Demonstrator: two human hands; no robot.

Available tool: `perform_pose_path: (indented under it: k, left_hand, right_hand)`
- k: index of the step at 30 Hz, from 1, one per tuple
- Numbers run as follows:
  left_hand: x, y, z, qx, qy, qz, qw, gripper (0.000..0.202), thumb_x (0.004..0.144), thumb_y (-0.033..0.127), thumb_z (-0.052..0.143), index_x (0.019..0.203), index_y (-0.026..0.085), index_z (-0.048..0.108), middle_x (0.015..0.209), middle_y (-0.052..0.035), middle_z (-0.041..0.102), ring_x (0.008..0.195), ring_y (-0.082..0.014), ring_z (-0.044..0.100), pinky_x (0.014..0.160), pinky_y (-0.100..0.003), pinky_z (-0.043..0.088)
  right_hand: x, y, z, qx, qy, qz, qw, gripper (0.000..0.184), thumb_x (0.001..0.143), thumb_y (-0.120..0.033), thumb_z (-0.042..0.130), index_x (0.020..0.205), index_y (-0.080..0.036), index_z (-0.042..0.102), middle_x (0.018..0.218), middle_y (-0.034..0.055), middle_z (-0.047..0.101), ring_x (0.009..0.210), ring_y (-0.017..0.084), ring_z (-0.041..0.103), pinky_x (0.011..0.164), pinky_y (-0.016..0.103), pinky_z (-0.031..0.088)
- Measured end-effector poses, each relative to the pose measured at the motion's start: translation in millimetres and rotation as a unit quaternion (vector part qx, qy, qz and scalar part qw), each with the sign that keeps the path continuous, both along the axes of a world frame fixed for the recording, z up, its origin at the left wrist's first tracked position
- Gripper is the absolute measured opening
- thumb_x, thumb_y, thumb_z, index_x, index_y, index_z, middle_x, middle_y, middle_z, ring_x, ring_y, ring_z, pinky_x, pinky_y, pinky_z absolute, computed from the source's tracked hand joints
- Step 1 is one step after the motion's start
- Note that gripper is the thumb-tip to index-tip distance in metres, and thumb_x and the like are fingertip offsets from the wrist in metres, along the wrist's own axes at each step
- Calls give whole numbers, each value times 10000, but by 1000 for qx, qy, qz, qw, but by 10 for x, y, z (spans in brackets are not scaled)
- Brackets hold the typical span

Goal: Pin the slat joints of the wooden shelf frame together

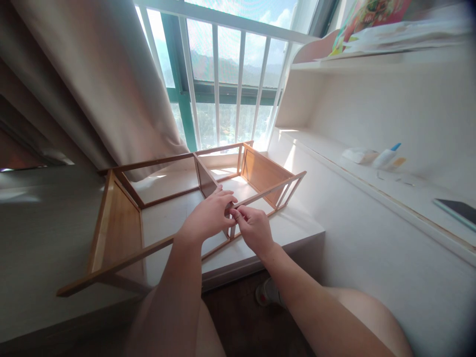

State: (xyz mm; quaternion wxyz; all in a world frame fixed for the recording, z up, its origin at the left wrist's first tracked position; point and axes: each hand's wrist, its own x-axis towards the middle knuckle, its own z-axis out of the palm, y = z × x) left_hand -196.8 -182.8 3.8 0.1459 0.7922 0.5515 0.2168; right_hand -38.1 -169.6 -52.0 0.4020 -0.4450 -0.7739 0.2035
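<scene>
A bamboo shelf frame (119, 223) lies on its side on a white ledge (297, 225) under the window. Its long rails run left to right, with a wooden middle divider (206, 179) and end panels. My left hand (210, 213) rests on the near rail where the divider meets it, fingers curled over the joint. My right hand (255, 228) is just beside it, thumb and fingers pinched together at the same joint, on something too small to make out. The two hands touch at the fingertips.
A beige curtain (111, 84) hangs at the left, over the frame's far corner. White window bars (217, 84) stand behind. At the right, a white shelf unit holds a glue tube (386, 156), a phone (459, 210) and papers (390, 34) on top. My knees and a foot show below.
</scene>
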Motion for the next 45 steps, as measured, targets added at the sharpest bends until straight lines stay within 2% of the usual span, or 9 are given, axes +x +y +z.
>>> perform_pose_path:
  k: [3,10,19,27,34,37,40,42,45]
  left_hand:
    - [0,-2,-4,-3,-3,3,1000,323,762,294,635,1081,250,655,1287,-50,612,1418,-331,339,1077,-410,436]
    - [-21,5,-51,3,10,14,1000,350,784,327,641,1128,269,636,1391,-21,554,1420,-333,337,1069,-423,437]
    - [-19,13,-52,10,23,12,1000,310,800,294,615,1109,270,630,1382,-11,564,1424,-326,337,1055,-413,451]
    - [-28,14,-52,6,20,5,1000,335,785,265,615,1119,267,634,1389,-12,556,1436,-327,313,1089,-425,428]
    - [-22,12,-42,2,16,9,1000,318,786,302,627,1102,271,638,1390,-5,558,1434,-332,314,1070,-433,444]
    - [-23,15,-38,-3,15,13,1000,343,777,309,643,1118,273,634,1405,-1,546,1438,-324,311,1082,-428,436]
    - [-20,11,-34,-9,15,15,1000,364,772,312,649,1133,268,632,1409,-7,542,1436,-323,313,1085,-425,432]
    - [-17,5,-33,-4,17,13,1000,353,779,314,641,1129,264,632,1404,-15,548,1430,-323,327,1065,-419,447]
    - [-13,0,-35,4,24,13,1000,319,793,314,626,1107,262,634,1394,-22,557,1422,-324,342,1036,-412,466]
  right_hand:
    - [-6,9,-21,-15,-1,9,1000,426,987,-453,436,679,-215,609,634,5,628,576,145,526,559,258,315]
    - [19,17,-81,-102,95,74,987,565,1006,-533,340,621,-208,595,575,6,602,565,146,564,562,254,371]
    - [98,-107,-30,-43,48,15,998,207,937,-406,532,990,-227,622,747,-1,695,622,157,625,624,255,438]
    - [43,-84,6,-15,17,3,1000,147,936,-332,521,894,-233,619,785,-9,701,661,153,638,673,255,443]
    - [-48,-105,-18,-93,120,13,988,280,963,-374,454,807,-214,624,647,-17,629,592,138,579,596,240,423]
    - [-92,-82,-41,-169,199,33,965,364,961,-412,441,708,-193,585,569,-21,570,501,126,535,509,236,403]
    - [-103,-53,-71,-239,254,51,936,380,951,-450,438,729,-180,584,578,-11,577,454,126,522,427,234,364]
    - [-83,-50,-89,-248,255,52,933,408,960,-474,413,737,-178,583,594,-3,592,452,125,521,425,234,362]
    - [-37,-82,-97,-198,222,30,954,378,963,-478,423,780,-189,585,642,-2,615,513,128,545,503,239,410]
